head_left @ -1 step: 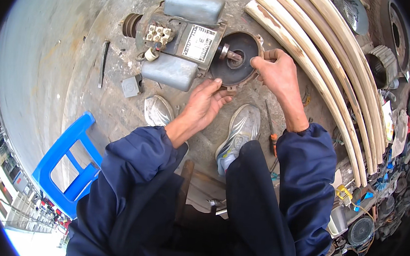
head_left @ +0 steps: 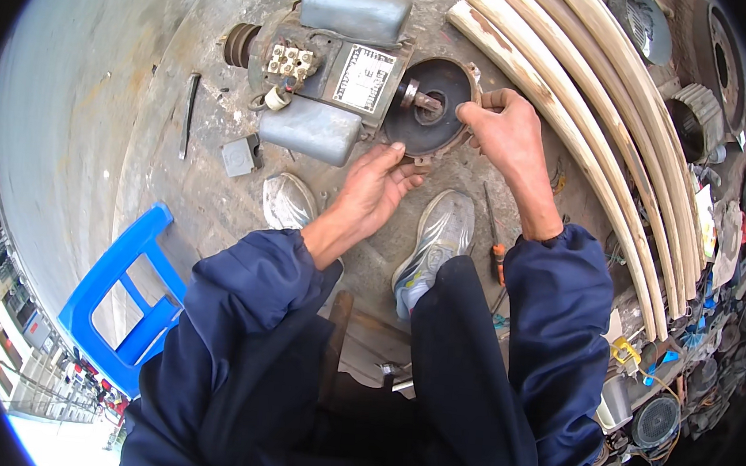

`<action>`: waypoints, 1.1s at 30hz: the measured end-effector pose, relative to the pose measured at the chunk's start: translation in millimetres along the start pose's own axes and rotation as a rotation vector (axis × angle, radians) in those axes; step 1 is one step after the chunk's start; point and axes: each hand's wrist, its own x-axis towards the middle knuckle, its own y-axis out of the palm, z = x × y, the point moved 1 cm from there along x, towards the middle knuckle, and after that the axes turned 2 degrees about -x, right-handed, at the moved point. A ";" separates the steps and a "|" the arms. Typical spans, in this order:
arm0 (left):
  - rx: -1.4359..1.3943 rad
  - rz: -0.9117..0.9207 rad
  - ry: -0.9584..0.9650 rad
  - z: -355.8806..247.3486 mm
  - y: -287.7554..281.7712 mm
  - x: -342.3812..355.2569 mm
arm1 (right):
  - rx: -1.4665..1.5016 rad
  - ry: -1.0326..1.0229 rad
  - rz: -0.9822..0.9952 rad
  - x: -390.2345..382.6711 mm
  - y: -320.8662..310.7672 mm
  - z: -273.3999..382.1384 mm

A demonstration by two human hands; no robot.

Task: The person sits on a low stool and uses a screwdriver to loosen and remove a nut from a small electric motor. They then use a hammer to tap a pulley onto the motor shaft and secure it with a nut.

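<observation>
An electric motor (head_left: 360,77) lies on the floor with two grey rounded housings (head_left: 307,130), a terminal block (head_left: 289,61) and a grooved pulley (head_left: 239,44) at its left. Its shaft (head_left: 426,102) points right, into a dark round end cover (head_left: 418,129). My left hand (head_left: 371,186) grips the cover's lower rim, thumb on top and fingers curled beside it. My right hand (head_left: 507,138) pinches the cover's right rim between thumb and fingers. The fingertips of both hands are partly hidden by the rim.
Curved pale wooden strips (head_left: 558,89) lie right, beside piled metal parts (head_left: 693,119). An orange-handled screwdriver (head_left: 498,260) lies by my right shoe (head_left: 435,238). A dark bar (head_left: 189,115), a grey box (head_left: 238,157) and a blue plastic stool (head_left: 96,302) are at left.
</observation>
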 end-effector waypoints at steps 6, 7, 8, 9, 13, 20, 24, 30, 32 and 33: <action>-0.094 0.028 0.001 2.2 0.6 -0.1 | -0.135 -0.044 -0.041 5.6 3.0 12.6; -0.108 0.032 0.000 2.6 0.7 0.0 | -0.139 -0.050 -0.042 6.1 3.3 15.0; -0.121 0.023 -0.006 3.3 0.5 0.0 | -0.144 -0.054 -0.042 5.9 3.5 17.1; -0.138 0.004 -0.014 4.0 0.5 0.3 | -0.120 -0.056 -0.039 5.2 3.9 18.8; -0.188 0.037 -0.044 3.6 -0.4 2.7 | 0.049 -0.032 0.029 1.4 3.9 15.0; -0.221 0.048 -0.086 0.2 -2.0 4.3 | 0.841 0.057 0.207 8.8 31.2 -31.5; -0.229 0.056 -0.075 -0.4 -1.3 4.0 | 1.198 0.225 0.449 6.3 70.0 -45.7; -0.276 0.038 -0.065 -4.2 -4.4 2.5 | 1.410 0.148 0.598 -1.1 88.5 -37.2; -0.272 0.070 -0.061 -4.5 -4.7 2.2 | 1.421 0.149 0.601 -1.3 87.2 -33.7; -0.267 0.063 -0.060 -4.7 -4.9 2.1 | 1.421 0.149 0.584 -1.1 86.6 -32.3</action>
